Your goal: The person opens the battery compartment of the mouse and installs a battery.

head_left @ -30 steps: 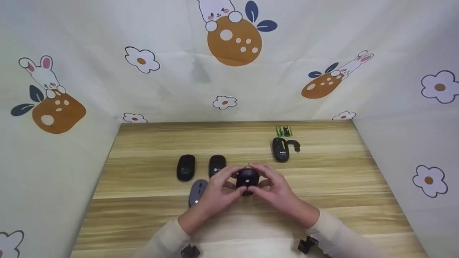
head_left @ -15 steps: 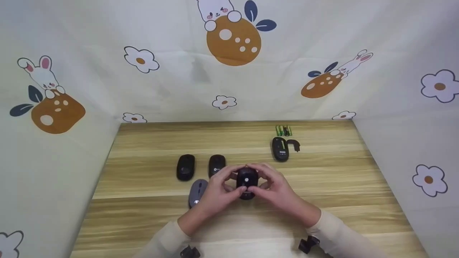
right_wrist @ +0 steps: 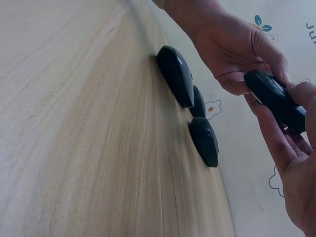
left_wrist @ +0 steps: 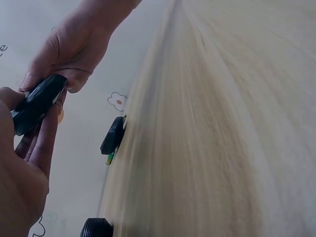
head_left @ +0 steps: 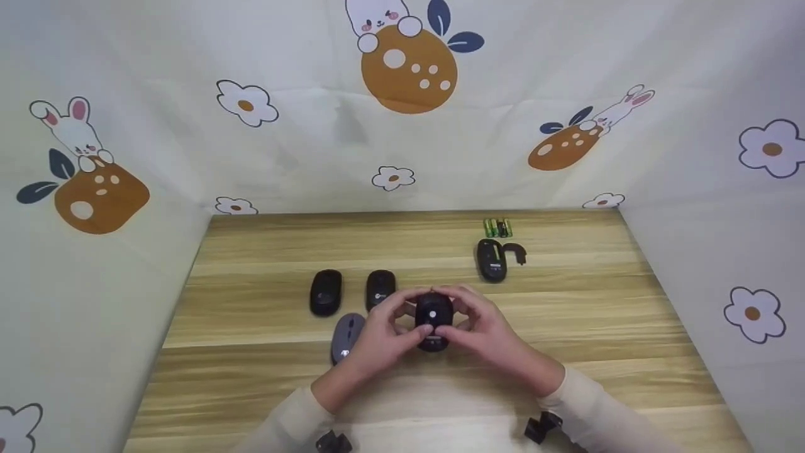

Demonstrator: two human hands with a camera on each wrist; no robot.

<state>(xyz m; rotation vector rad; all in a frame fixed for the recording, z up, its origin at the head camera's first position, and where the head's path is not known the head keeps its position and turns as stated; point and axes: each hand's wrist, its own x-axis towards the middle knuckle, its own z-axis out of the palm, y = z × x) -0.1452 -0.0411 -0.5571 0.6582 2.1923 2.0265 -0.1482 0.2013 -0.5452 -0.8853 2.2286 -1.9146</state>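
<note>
Between both hands, over the middle of the wooden table, is a black computer mouse [head_left: 434,303]. Its underside, marked with a white dot, faces up toward the head camera. My left hand [head_left: 380,330] grips the mouse's left side, and my right hand [head_left: 494,330] grips the right. Both thumbs press on the underside near its lower end while the fingers curl round the far edge. The left wrist view has the mouse [left_wrist: 39,101] held clear above the table, seen from its side. From the right wrist, the mouse [right_wrist: 276,101] hides part of the fingers behind it.
Left of the hands lie two black mice [head_left: 326,293] and a grey mouse [head_left: 346,336], partly covered by the left forearm. At the back right are an opened black mouse [head_left: 491,259], its detached cover [head_left: 516,253] and several green batteries [head_left: 498,228]. Patterned cloth [head_left: 302,157] walls the table.
The held mouse has tilted in my hands, so more of its underside and a pale label near the thumbs now show. Both hands stay almost in place; the other things have not moved.
</note>
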